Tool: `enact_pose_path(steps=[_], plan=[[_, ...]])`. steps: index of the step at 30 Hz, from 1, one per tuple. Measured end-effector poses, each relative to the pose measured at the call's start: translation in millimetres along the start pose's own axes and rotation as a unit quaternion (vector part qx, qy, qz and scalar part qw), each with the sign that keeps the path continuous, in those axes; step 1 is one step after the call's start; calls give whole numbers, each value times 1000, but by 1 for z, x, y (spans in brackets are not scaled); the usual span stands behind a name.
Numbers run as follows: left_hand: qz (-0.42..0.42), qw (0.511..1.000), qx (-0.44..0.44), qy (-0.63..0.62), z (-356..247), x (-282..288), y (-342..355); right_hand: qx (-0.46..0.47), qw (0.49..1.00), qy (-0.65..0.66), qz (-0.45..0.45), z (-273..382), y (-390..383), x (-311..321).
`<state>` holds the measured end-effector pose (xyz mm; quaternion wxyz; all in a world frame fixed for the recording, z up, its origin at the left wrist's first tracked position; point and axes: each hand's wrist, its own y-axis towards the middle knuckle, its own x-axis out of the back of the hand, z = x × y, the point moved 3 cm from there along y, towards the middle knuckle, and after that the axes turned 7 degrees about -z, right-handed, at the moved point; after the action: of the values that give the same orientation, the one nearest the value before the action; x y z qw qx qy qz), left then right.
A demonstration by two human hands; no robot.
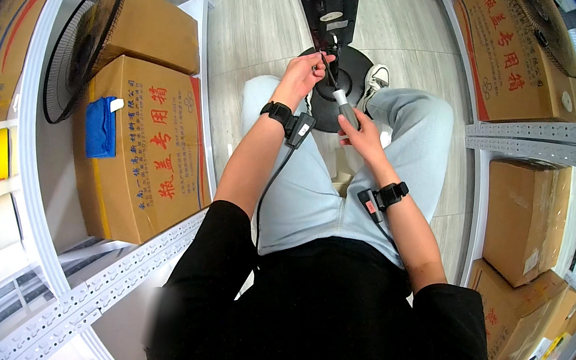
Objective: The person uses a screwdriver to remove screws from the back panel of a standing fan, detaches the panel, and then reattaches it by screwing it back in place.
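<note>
Gripping the grey handle, the right hand (362,136) is closed around a screwdriver (340,99) whose shaft is angled up to the left hand (306,71), pinched at its tip above the black fan base (353,71).

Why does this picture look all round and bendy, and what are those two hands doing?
The picture comes from a small camera worn on a person's head, looking down. Its wide lens bends straight lines near the edges, so the shelves look curved. You see the person's own body: black top, light trousers, and two arms reaching forward, each with a black band on the wrist. The right hand holds a screwdriver by its grey handle. The left hand pinches near the tip of the tool, over the round black base of a standing fan on the floor. On the metal shelves on both sides sit cardboard boxes, a fan grille and a blue cloth.
</note>
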<state>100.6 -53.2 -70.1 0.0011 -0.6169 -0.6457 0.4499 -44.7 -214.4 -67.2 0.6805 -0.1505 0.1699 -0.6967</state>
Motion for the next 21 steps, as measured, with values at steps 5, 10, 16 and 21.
enact_pose_path(steps=[5, 10, 16, 21], plan=[[2, 1000, 14, 7, -4, 0, 4, -3, 1000, 16, -27, 8, 1, -4], [-2, 999, 45, 12, -11, 5, 17, -16, 999, 31, -31, 21, 4, -9], [9, 993, 30, 114, -24, -2, 24, -60, 994, 93, -12, 18, 7, -11], [8, 990, 31, 134, -26, -6, 26, -78, 987, 136, -28, 18, 5, -14]])
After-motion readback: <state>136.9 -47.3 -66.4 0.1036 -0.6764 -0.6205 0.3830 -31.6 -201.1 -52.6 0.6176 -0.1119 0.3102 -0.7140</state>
